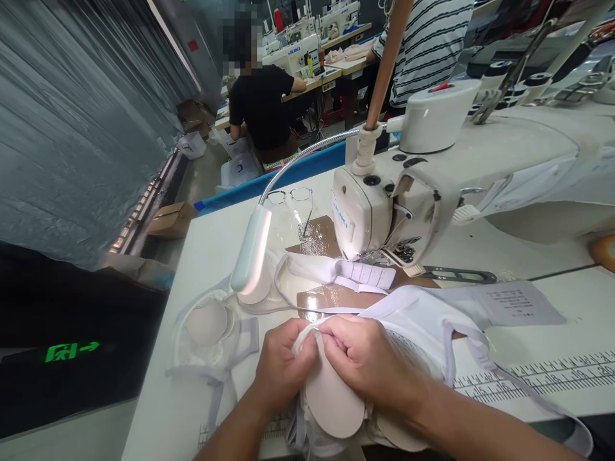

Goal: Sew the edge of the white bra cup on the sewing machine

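Note:
My left hand point(281, 365) and my right hand point(362, 355) meet at the near edge of the table, both pinching the top edge of a white bra point(418, 320). A beige foam pad point(331, 400) sticks out of the cup just below my fingers. The bra's strap point(509, 378) trails off to the right over a printed ruler. A second white bra point(211, 326) with a round pad lies to the left of my hands.
A white sewing machine point(384, 211) stands behind my hands, with a gooseneck lamp point(252, 253) bent low over the table. Glasses point(291, 195), scissors point(456, 275) and a printed sheet point(509, 301) lie on the table. Two other people sit at machines further back.

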`<state>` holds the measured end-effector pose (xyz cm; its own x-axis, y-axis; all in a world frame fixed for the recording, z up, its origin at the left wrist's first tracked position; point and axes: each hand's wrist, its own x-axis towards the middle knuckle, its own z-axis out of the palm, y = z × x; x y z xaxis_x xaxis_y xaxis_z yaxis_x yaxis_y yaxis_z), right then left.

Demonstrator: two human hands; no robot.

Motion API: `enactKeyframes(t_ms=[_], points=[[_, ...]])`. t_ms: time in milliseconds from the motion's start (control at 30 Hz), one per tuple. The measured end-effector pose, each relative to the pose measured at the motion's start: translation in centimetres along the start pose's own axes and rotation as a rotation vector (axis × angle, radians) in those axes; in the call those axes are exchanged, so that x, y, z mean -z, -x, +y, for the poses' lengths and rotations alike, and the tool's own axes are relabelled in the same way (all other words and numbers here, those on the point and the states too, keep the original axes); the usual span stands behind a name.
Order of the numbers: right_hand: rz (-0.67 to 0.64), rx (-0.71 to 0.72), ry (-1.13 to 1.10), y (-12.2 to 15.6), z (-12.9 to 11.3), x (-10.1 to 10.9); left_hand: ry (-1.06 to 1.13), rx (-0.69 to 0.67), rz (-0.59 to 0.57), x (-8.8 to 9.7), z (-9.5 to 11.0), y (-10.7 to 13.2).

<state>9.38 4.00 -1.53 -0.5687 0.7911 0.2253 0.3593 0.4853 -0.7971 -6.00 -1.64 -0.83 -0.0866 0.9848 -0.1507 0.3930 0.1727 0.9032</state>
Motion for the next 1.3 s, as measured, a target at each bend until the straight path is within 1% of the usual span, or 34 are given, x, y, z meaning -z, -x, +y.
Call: enactKeyframes(t_ms=[200,267,400,667,767,900,1133,1233,1300], points=[[0.022,-0.035,0.032,0.08,0.08,0.55,0.01,0.024,0.004,0.03,-0.05,0.04],[0.015,-0.001,0.002,0.13,0.18,0.71,0.017,0.027,0.003,0.06,0.0,0.05],[-0.001,0.113,-0.057,0.15,0.1,0.81,0.022,0.013,0.011,0.09,-0.02,0.08],[-0.015,0.148,-0.046,0.0,-0.3,0.36,0.011,-0.025,0.006,0.01,-0.21,0.14],[-0.01,0.132,-0.032,0.02,-0.17,0.18,0.01,-0.019,0.006,-0.02,-0.11,0.13],[-0.019,0.053,-0.021,-0.02,-0.07,0.02,0.027,-0.02,0.006,-0.08,-0.06,0.07],[0.001,-0.035,-0.016,-0.01,0.14,0.16,0.008,-0.02,0.008,-0.11,-0.11,0.08],[0.001,0.009,-0.023,0.11,0.31,0.64,0.014,0.005,0.006,-0.03,-0.12,0.17],[-0.023,0.053,-0.046,0.16,0.36,0.84,0.017,0.016,0.005,0.0,-0.14,0.22]])
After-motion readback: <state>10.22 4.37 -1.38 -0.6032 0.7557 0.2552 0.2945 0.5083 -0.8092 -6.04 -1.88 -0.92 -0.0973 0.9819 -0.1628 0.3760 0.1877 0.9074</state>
